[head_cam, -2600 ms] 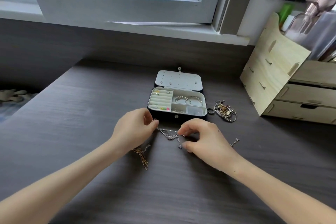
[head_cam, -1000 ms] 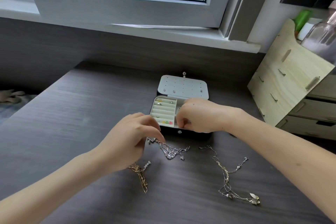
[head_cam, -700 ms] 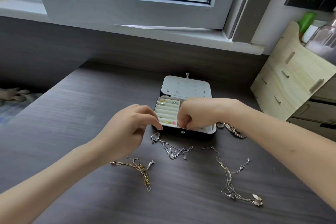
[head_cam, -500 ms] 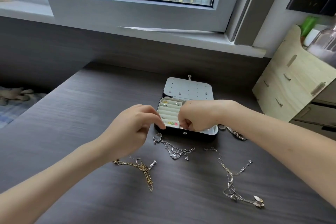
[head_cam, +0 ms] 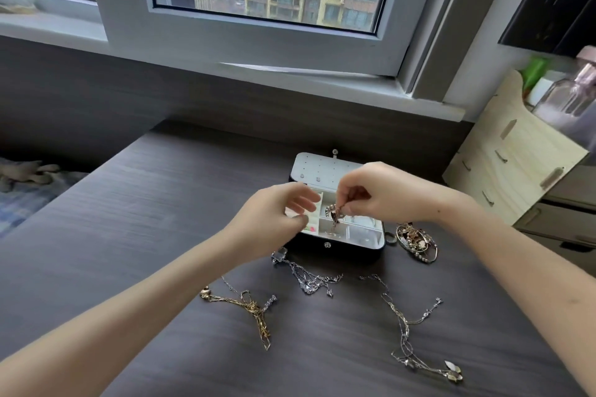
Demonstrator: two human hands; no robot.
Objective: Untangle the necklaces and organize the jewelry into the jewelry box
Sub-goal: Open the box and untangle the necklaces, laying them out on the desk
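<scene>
Your right hand [head_cam: 387, 193] pinches a trinket [head_cam: 337, 214] over the box [head_cam: 354, 250]. Your left hand [head_cam: 274, 219] has loose, empty fingers. Three necklaces [head_cam: 306, 279] and a pile [head_cam: 416, 240] are left on the counter [head_cam: 161, 235].

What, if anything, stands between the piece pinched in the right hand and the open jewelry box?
Nothing visible. The right hand pinches the small piece just above the open jewelry box, lid folded back. The left hand is over the box's left side, beside the piece, not under it.

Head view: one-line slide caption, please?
Right hand pinches a trinket over the open jewelry box; three necklaces lie on the desk.
</scene>
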